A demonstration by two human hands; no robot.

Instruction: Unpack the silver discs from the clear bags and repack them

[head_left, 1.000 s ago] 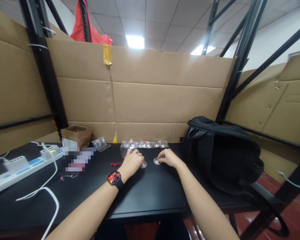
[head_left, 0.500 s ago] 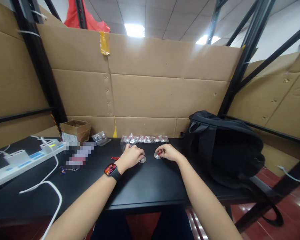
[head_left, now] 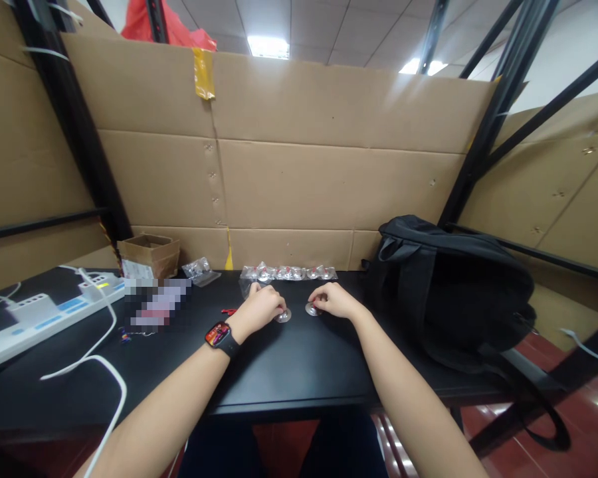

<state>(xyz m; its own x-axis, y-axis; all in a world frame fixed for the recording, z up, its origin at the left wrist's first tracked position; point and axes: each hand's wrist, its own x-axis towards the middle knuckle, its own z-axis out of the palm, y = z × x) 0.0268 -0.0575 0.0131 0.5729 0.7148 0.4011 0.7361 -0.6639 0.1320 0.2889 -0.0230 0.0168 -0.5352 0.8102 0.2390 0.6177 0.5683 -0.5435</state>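
Observation:
My left hand [head_left: 264, 307] is closed, its fingertips pinching a clear suction cup [head_left: 283, 317] at the tabletop. To its right my right hand [head_left: 333, 299] pinches another clear suction cup [head_left: 311, 309], with a bit of red showing under the fingertips. Both cups are round and look like plastic; the fingers hide their upper parts. Beyond the hands lies a row of bagged suction cups [head_left: 289, 273] with red parts, along the foot of the cardboard. A small red piece [head_left: 228, 311] lies just left of my left hand.
At right sits a large black backpack [head_left: 453, 285]. On the left are a white power strip [head_left: 54, 325], a loose white cable [head_left: 114, 378], a small open cardboard box [head_left: 152, 255], and a clear plastic packet [head_left: 200, 272]. Cardboard panels [head_left: 289, 179] wall the black table [head_left: 299, 378].
The whole view has shifted slightly. Both hands stay at their suction cups; the right fingers now cover more of the red part, and the right cup sits flatter.

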